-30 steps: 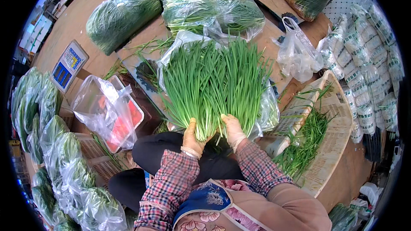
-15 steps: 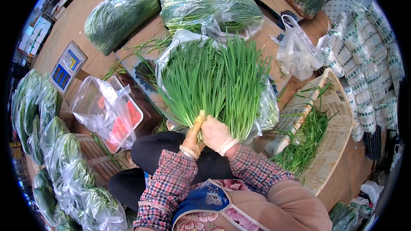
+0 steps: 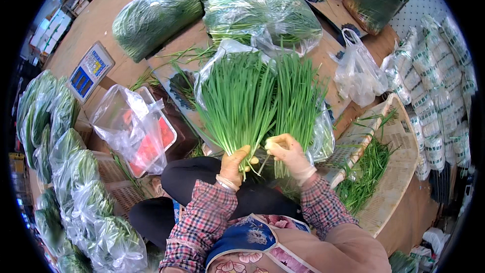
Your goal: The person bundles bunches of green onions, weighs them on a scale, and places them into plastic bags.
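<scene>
Right hand (image 3: 292, 157) apart again from left hand (image 3: 232, 168)

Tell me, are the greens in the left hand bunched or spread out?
Bunched below, spread above: the left hand grips the greens together near their pale lower ends, and above it they fan out wider.

Green stalks (image 3: 235, 106) in left grip (image 3: 233, 168), right grip (image 3: 290, 155) near.

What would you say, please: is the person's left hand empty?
No, the left hand is closed around the lower end of a bunch of long green leaves.
</scene>
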Demonstrator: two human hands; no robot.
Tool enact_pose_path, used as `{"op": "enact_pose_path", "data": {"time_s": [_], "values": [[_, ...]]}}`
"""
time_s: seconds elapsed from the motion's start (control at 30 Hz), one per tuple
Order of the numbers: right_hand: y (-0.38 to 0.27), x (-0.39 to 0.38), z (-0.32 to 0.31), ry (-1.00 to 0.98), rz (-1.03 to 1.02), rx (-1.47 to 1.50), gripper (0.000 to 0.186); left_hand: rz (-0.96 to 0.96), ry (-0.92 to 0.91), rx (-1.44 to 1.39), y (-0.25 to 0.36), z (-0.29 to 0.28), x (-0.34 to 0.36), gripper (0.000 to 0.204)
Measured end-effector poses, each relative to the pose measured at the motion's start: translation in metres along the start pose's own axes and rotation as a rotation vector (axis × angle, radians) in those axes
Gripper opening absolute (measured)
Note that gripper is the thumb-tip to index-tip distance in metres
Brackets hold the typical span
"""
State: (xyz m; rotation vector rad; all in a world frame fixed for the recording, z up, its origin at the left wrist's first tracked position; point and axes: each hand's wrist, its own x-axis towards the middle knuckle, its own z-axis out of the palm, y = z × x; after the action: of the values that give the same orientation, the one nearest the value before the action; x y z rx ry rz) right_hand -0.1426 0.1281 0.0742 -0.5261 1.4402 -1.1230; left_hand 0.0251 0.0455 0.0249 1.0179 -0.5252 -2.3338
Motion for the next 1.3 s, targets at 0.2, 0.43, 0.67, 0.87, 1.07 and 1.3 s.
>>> {"op": "enact_pose_path", "data": {"time_s": [0.2,0.43,0.67,0.87,1.07,1.3], "values": [[0.027,0.029,0.03,-0.278,-0.065,0.584,0.066,0.519,0.181,1.703,-0.001,0.029,-0.015,0.05],[0.003,0.036,0.074,-0.207,-0.059,0.971,0.05,0.601,0.286,2.351,0.033,0.068,-0.044,0.06],[-0.024,0.041,0.074,-0.265,-0.155,0.85,0.048,0.913,-0.115,1.405,0.077,0.019,-0.071,0.064],[-0.048,0.063,0.106,-0.347,-0.194,0.748,0.059,1.162,0.619,1.078,0.178,-0.116,-0.075,0.064],[-0.072,0.086,0.152,-0.375,-0.247,0.641,0.054,0.91,1.304,1.543,0.214,-0.202,-0.061,0.104],[-0.098,0.125,0.26,-0.607,-0.323,0.512,0.058,0.864,1.403,1.273,0.247,-0.217,-0.037,0.109]]}}
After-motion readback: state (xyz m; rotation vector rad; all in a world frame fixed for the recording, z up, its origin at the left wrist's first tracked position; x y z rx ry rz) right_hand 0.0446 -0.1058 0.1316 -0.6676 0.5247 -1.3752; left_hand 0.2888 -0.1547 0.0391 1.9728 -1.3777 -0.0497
